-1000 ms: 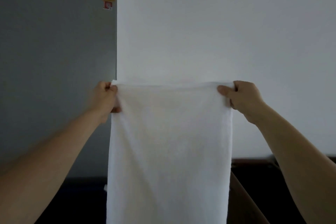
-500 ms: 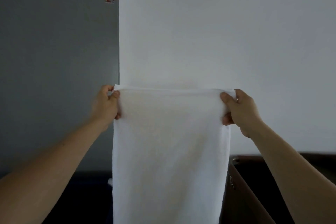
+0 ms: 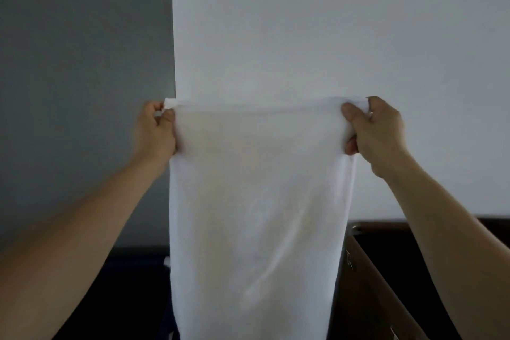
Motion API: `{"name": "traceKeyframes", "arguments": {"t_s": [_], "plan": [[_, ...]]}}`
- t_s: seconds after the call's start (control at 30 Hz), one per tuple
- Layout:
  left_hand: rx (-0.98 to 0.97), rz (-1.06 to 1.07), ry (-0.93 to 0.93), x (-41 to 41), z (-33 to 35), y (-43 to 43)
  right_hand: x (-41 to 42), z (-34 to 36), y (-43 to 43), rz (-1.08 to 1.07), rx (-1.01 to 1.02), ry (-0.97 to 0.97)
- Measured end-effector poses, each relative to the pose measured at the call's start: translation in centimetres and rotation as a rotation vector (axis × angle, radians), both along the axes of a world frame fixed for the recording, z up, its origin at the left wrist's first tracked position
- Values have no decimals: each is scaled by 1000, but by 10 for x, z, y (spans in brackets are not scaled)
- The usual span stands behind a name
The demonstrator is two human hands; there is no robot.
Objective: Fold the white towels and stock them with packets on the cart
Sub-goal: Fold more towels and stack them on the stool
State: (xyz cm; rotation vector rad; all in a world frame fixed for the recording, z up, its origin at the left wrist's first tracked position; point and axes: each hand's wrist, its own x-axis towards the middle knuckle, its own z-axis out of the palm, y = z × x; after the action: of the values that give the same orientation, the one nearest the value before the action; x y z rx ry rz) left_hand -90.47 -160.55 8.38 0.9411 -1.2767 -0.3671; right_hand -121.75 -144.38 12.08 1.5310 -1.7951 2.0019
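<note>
Your left hand [image 3: 154,130] pinches the upper left corner of the white towel [image 3: 256,215], fingers curled round its hem, with a grey wall [image 3: 82,63] to the towel's left. Your right hand [image 3: 378,132] grips the upper right corner, so the towel hangs flat between both hands, its lower end out of view. Right of the towel's lower part stands a dark brown bin [image 3: 386,298].

One white towel [image 3: 256,201], two bare hands [image 3: 154,131] [image 3: 378,132]
</note>
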Motion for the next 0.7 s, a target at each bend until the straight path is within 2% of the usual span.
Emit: {"name": "traceKeyframes", "arguments": {"t_s": [0.2,0.43,0.7], "plan": [[6,-46,-17,-10,-4,-9,-9,-9,-9,-33,2,-1],[205,-121,12,-32,-17,-43,-23,-23,-38,-89,88,25],[67,-52,62,-51,28,-27,-45,-4,-39,43,-45,-57]]}}
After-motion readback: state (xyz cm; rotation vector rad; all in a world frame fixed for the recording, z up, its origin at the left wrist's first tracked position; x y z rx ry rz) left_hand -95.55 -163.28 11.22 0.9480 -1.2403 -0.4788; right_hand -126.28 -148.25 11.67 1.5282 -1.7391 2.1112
